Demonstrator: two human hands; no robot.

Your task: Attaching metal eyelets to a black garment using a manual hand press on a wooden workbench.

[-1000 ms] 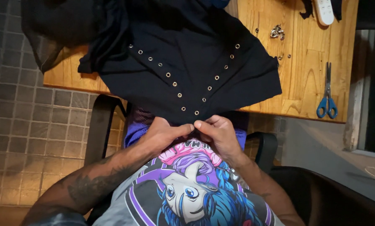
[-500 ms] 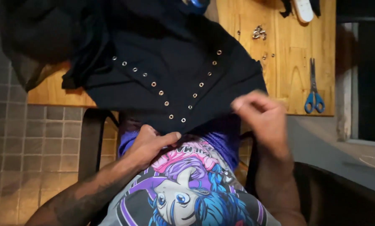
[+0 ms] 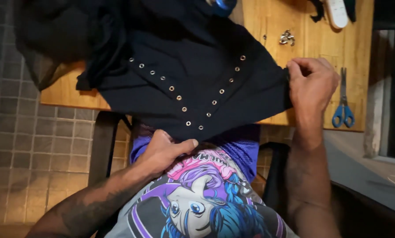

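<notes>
Hands have separated along a black garment (image 3: 197, 83) studded with two converging rows of metal eyelets. Nearest, the left hand (image 3: 164, 152) pinches its pointed lower tip against the lap. The right hand (image 3: 311, 83), earlier beside the left, now grips the cloth's right edge over the wooden table (image 3: 272, 26), stretching it flat. Farther right, blue scissors (image 3: 343, 103) lie untouched.

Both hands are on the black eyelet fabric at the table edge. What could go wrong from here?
The black fabric hangs over the table edge, pinched by the left hand at its point and the right hand at its side; letting go might let it slide onto the lap. Dragging it rightward could sweep the loose metal eyelets off the wood. The blue-handled scissors lie near the right hand, so a blind reach may meet the blades.
</notes>
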